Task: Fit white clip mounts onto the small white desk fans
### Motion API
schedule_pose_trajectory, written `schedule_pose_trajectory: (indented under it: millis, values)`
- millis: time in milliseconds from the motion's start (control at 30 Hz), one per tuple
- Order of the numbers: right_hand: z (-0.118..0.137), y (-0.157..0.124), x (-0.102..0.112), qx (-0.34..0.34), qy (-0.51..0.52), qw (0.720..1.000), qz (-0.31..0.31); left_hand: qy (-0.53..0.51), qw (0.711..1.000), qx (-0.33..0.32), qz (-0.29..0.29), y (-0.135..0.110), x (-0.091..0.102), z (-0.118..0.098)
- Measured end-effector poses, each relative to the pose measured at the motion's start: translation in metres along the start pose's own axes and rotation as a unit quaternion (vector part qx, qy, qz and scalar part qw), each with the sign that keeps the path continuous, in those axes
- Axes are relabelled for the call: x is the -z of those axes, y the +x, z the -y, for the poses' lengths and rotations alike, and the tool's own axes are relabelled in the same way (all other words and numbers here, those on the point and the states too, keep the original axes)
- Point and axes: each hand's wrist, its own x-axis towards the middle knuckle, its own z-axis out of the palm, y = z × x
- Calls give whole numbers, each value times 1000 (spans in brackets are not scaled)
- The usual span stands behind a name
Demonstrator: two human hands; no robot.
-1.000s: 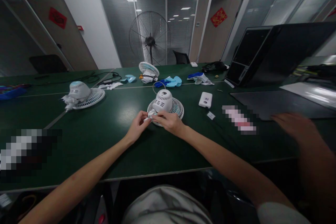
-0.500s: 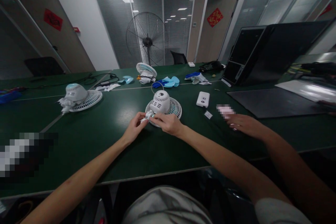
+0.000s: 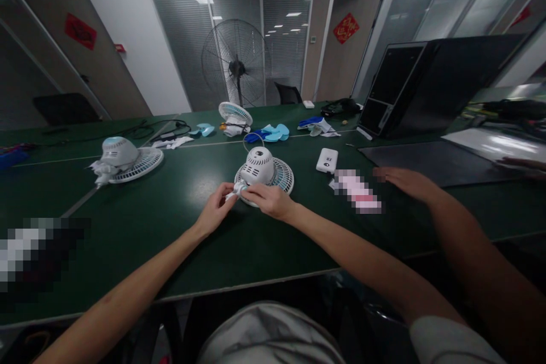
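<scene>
In front of me a small white electric fan lies grille-down on the green table, its motor housing upward. My left hand pinches the white clip-like end of the fan's base from the left. From the right, my right hand has its fingers closed on the same white base part, close to the left fingertips. The fingers hide much of that part, so its exact shape cannot be made out. A thin cable loops up behind the housing.
Another white fan lies to the left, and a third fan stands at the back. Light-blue fan blades lie behind mine. Rightward are a white power bank, a blurred pink item, a co-worker's hand and a black computer case.
The co-worker's hand on the right has let go of the pink item and drawn away, leaving it on the table near the power bank. My hands hold nearly the same pose.
</scene>
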Motion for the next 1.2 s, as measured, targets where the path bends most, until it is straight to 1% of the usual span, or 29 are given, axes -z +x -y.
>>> schedule_pose_trajectory:
  millis: [33,100,167,233,367,400,467,533,633,800,933,1100,1200]
  values:
    - [0,0,0,-9,-9,1000,-8,0,1000,-2,3,0,0,0]
    - [2,0,1,-50,-27,998,-31,-3,1000,-7,4,0,0,1]
    - [4,1,1,-56,-30,998,-26,-3,1000,-10,10,0,0,2]
    - [6,3,1,-48,-9,999,-14,-7,1000,-6,18,1,0,4]
    - [8,7,-3,-123,53,988,-71,-69,997,5,26,4,0,9]
    - [8,7,-3,-129,66,986,-76,-87,996,12,29,5,0,9]
    - [6,6,-2,-120,83,987,-63,-111,993,32,40,6,1,8]
    - [2,4,0,-94,91,991,-37,-118,990,47,52,6,3,6]
    - [-7,1,4,-54,89,995,-6,-119,990,44,61,7,4,6]
    - [-20,2,1,-31,80,996,-15,-117,991,38,48,9,2,11]
    - [-18,6,-5,-54,73,996,-22,-96,994,36,43,8,1,13]
    - [-7,9,-7,-131,63,989,-22,-72,995,33,54,6,0,11]
    - [-1,10,-4,-155,63,985,-30,-68,996,28,51,6,-1,10]
